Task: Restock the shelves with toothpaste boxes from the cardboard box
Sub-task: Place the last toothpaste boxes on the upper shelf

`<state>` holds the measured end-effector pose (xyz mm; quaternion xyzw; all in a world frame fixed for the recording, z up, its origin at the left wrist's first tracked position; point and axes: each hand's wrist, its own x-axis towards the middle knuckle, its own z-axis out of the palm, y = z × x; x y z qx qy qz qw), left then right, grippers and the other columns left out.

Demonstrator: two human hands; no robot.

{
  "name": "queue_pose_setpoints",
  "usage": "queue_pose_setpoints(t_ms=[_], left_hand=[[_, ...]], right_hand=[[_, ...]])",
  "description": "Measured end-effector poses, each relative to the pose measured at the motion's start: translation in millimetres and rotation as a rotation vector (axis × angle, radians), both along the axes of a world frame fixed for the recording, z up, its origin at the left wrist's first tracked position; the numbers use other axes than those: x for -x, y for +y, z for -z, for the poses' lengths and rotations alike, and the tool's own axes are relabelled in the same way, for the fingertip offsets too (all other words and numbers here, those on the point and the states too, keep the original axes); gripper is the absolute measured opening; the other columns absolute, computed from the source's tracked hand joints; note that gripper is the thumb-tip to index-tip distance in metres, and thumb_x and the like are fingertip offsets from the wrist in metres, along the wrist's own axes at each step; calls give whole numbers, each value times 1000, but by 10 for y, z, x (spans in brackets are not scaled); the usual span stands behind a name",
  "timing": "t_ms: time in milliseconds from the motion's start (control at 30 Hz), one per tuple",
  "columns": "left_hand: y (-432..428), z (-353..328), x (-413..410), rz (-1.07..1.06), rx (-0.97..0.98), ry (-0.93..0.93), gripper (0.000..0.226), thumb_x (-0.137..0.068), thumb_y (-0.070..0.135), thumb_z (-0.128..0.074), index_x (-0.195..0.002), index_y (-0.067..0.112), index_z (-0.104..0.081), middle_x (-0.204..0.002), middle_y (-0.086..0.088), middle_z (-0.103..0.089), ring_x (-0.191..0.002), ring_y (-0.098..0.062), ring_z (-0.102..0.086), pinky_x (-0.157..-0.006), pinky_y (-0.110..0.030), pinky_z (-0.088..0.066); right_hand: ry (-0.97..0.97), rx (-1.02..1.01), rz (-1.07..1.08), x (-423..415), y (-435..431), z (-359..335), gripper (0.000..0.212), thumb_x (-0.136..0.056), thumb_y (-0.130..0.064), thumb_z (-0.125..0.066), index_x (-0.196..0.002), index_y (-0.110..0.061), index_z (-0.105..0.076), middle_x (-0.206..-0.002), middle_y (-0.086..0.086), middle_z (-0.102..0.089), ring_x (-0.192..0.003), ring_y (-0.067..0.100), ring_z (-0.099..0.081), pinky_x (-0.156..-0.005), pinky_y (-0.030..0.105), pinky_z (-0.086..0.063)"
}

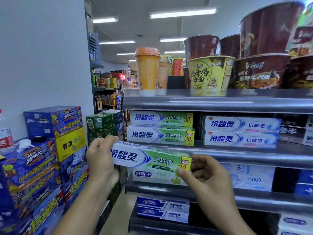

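The person's forearms reach up from the bottom of the view, and the left hand and the right hand carry one toothpaste box between them. The left hand grips the box's left end, fingers curled over its top edge. The right hand pinches the lower right corner between thumb and fingertips. The box lies lengthwise with its printed face toward the camera and its right end a little lower than its left. It hangs just in front of the shelf lip and does not rest on anything.

Just above and behind it, on that shelf, stands a stack of two matching green boxes, with a stack of blue-and-white boxes to its right. The cardboard box is not in view.

The step in hand appears to be setting this box with its own kind. To do it well, the person should level the box, lift it clear of the lip, and keep the printed face outward to match the two already there. The green stack seems to reach nearly to the underside of the shelf above, so room on top looks tight. The dark gap between the two stacks looks narrow as well. Where the free slot lies cannot be told from here. A slow slide led by one end, with the other hand letting go last, would likely avoid knocking the stack backward.
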<state>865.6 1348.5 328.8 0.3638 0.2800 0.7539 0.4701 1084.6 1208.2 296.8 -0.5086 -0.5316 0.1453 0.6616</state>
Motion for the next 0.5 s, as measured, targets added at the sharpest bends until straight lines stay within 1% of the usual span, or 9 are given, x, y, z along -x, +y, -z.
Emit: queue_pose_setpoints(t_ms=[67,167,200,233,300,333,400,433,500], left_hand=[[-74,-31,-121,5,-55,-44,38,-90,18,-75,-67,24,-45,-63,4,-56,-58,-18,-61,-56,-34,-47],[-149,-109,-191,-54,-212,7,27,-83,36,-81,-70,25,-59,-77,0,-60,-76,-22,-60,-69,-38,-51],[-150,-113,-184,-58,-272,37,20,-83,39,-78,-75,26,-66,-81,1,-64,-80,-21,-62,-70,-35,-53],[-149,-117,-174,-38,-316,57,13,-84,40,-73,-84,26,-72,-85,3,-70,-83,-17,-67,-69,-29,-56],[-111,-100,-175,14,-356,131,26,-87,29,-65,-110,20,-76,-102,3,-78,-96,-13,-73,-75,-24,-59],[-75,-95,-184,19,-351,181,33,-89,23,-66,-120,18,-74,-110,0,-78,-102,-15,-73,-82,-26,-60],[20,-104,-201,-56,-322,269,35,-91,19,-73,-126,21,-73,-120,-3,-74,-110,-18,-71,-94,-36,-60],[82,-116,-204,-120,-297,319,37,-90,22,-77,-127,20,-73,-124,-4,-71,-113,-20,-69,-98,-42,-58],[192,-134,-192,-192,-270,371,45,-86,32,-78,-128,17,-72,-126,-4,-67,-116,-21,-66,-101,-47,-55]], right_hand=[[16,-111,75,-40,33,-54,31,-73,-33,-88,-100,-32,-71,-87,-8,-74,-71,16,-67,-64,21,-55],[-3,-259,138,-112,65,-186,29,-79,-21,-85,-102,-32,-71,-86,-12,-75,-71,11,-69,-63,15,-54],[-3,-293,160,-136,77,-229,30,-79,-20,-85,-103,-32,-71,-86,-13,-75,-70,11,-69,-62,15,-54],[-11,-325,184,-164,97,-268,32,-79,-21,-85,-104,-33,-70,-87,-14,-74,-71,11,-69,-63,15,-54],[-69,-384,240,-208,153,-332,35,-80,-20,-85,-104,-39,-66,-89,-17,-72,-73,9,-69,-64,14,-54],[-100,-407,265,-227,194,-360,37,-81,-19,-84,-103,-41,-64,-88,-17,-71,-74,8,-69,-65,14,-54],[-142,-430,297,-258,294,-408,37,-82,-18,-84,-105,-38,-63,-85,-18,-70,-75,6,-69,-67,14,-54],[-155,-431,309,-271,349,-428,35,-83,-18,-83,-107,-33,-64,-87,-18,-69,-76,5,-68,-68,14,-54],[-186,-426,327,-288,450,-450,33,-84,-17,-82,-111,-24,-66,-91,-14,-69,-77,4,-68,-69,14,-55]])
